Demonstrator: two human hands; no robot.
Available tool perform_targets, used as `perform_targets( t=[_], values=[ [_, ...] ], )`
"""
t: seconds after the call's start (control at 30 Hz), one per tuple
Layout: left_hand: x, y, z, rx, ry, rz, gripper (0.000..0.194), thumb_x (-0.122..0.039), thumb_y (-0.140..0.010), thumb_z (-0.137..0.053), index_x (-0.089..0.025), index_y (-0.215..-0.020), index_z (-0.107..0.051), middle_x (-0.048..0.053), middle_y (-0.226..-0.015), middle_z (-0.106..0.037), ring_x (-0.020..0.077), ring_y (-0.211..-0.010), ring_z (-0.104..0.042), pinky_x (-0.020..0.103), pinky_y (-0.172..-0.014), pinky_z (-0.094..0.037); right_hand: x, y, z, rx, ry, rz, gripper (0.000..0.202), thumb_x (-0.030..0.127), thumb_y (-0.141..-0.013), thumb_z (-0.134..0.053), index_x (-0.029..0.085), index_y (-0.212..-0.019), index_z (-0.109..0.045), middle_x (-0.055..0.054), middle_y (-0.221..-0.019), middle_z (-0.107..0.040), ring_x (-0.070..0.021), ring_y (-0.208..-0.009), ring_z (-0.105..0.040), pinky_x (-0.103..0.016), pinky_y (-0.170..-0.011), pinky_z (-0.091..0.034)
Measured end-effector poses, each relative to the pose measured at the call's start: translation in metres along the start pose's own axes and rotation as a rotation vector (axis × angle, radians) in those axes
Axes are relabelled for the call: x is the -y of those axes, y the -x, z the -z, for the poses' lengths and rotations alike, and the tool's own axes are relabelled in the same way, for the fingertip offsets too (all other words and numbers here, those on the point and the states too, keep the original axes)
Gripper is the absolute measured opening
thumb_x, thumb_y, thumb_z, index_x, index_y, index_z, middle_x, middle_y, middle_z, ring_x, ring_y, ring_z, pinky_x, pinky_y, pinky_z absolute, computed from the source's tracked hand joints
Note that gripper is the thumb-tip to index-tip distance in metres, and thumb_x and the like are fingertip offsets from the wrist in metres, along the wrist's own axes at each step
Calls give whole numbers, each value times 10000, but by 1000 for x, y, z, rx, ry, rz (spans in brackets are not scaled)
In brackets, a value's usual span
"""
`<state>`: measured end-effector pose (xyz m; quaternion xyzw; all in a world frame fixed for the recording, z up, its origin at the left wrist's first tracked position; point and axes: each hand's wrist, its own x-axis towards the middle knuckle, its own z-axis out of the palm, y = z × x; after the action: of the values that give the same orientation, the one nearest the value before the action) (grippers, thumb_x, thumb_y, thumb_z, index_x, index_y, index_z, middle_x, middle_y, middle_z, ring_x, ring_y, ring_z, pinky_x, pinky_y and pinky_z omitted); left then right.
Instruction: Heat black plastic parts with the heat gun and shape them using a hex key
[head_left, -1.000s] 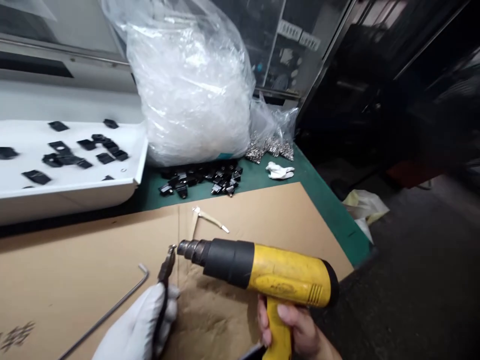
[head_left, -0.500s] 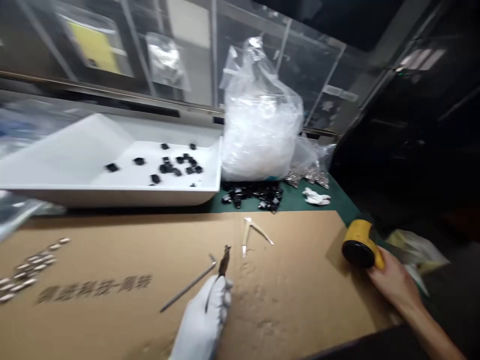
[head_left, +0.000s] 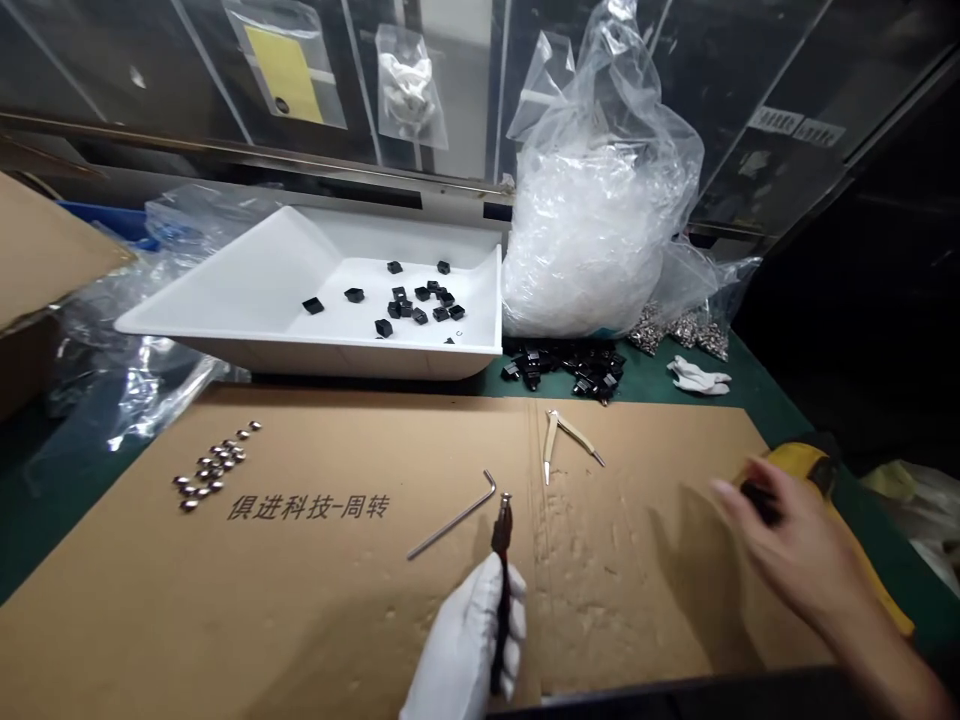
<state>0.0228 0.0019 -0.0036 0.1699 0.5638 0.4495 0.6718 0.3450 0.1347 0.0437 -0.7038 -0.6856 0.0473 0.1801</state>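
My left hand [head_left: 465, 630], in a white glove, is closed around dark-handled pliers [head_left: 501, 540] that point up over the cardboard. A small shiny metal piece [head_left: 505, 498] shows at the jaw tips. My bare right hand [head_left: 806, 550] is blurred, thumb and fingers apart, in front of a yellow and black power tool [head_left: 804, 462] at the right edge of the board. That tool is partly hidden behind the hand. Left of the pliers lies an L-shaped hex key [head_left: 452, 524]. A small tool with two cream handles [head_left: 551, 440] lies spread beyond them.
Several shiny metal caps [head_left: 214, 465] lie on the cardboard sheet [head_left: 322, 600] at left. Behind stand a white tray [head_left: 225, 335] with black parts and a clear bag [head_left: 592, 240]. More black parts [head_left: 570, 365] and a white glove [head_left: 697, 377] lie on the green surface.
My right hand has let go of the yellow power tool, which now lies at the right, and the fingers have spread. The view has swung left. My left hand still holds the pliers.
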Motion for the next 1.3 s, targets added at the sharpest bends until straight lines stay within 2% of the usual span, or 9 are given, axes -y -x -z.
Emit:
perform_targets(
  t=[0.13, 0.23, 0.37, 0.5, 0.63, 0.77, 1.0, 1.17, 1.3],
  values=[
    [9, 3, -16, 72, 29, 95, 601, -758, -918, -456, -174, -954, -593, -25, -664, -551, 82, -441, -461, 199, -412, -366, 135, -16, -40, 268, 33, 237, 657, 714, -927, -462, 207, -1334, -558, -172, -1343, -637, -336, -1239, -604, -413, -1018, -498],
    [7, 17, -17, 98, 147, 123, 574, -729, -941, -442, -173, -971, -582, -21, -655, -555, 92, -434, -465, 207, -407, -376, 175, -33, -70, 290, 94, 188, 749, 692, -855, -582, 95, -1306, -576, -267, -1263, -623, -429, -1203, -577, -523, -984, -482],
    [21, 48, -10, 104, 359, 210, 566, -690, -977, -388, -163, -927, -588, -3, -663, -559, 103, -439, -476, 218, -400, -397, 167, -48, -86, 358, 123, 175, 566, 518, -905, -551, 69, -1243, -625, -290, -1268, -602, -448, -1187, -575, -563, -975, -466],
    [51, 70, -6, 22, 510, 348, 592, -670, -997, -346, -144, -924, -609, 7, -669, -555, 99, -435, -477, 208, -381, -404, 143, -28, -55, 504, 52, 214, 517, 507, -950, -472, 157, -1302, -614, -212, -1300, -630, -405, -1123, -631, -554, -957, -492],
    [68, 74, -7, 40, 585, 413, 609, -665, -997, -342, -133, -915, -626, 20, -659, -565, 115, -437, -500, 220, -379, -425, 132, 26, -8, 976, -150, 278, 503, 549, -1004, -418, 313, -1424, -566, -68, -1354, -676, -339, -1195, -650, -446, -926, -571],
    [68, 72, -7, 44, 582, 419, 610, -655, -999, -354, -123, -914, -642, 33, -675, -581, 114, -457, -509, 215, -399, -408, 143, 64, 2, 1242, -116, 263, 517, 579, -1034, -381, 345, -1463, -552, -34, -1469, -612, -343, -1327, -578, -421, -976, -563],
    [69, 66, -1, 92, 642, 529, 632, -707, -951, -415, -122, -878, -642, 43, -699, -600, 114, -449, -516, 225, -390, -406, 167, 59, -12, 1313, -108, 241, 486, 598, -1030, -425, 342, -1395, -618, -25, -1372, -681, -312, -1195, -656, -353, -787, -591],
    [75, 64, 2, 165, 745, 572, 580, -695, -905, -535, -128, -873, -654, 33, -708, -599, 114, -471, -539, 228, -416, -432, 180, 56, -11, 1358, -141, 194, 419, 550, -1037, -447, 304, -1247, -714, -27, -1121, -768, -269, -1031, -701, -375, -867, -573],
    [77, 65, 1, 140, 740, 567, 570, -694, -888, -560, -132, -880, -654, 32, -693, -603, 119, -472, -531, 227, -404, -416, 183, 55, -11, 1375, -155, 184, 397, 524, -1041, -459, 357, -1338, -662, 0, -1134, -761, -251, -1072, -685, -350, -884, -565]
  ],
)
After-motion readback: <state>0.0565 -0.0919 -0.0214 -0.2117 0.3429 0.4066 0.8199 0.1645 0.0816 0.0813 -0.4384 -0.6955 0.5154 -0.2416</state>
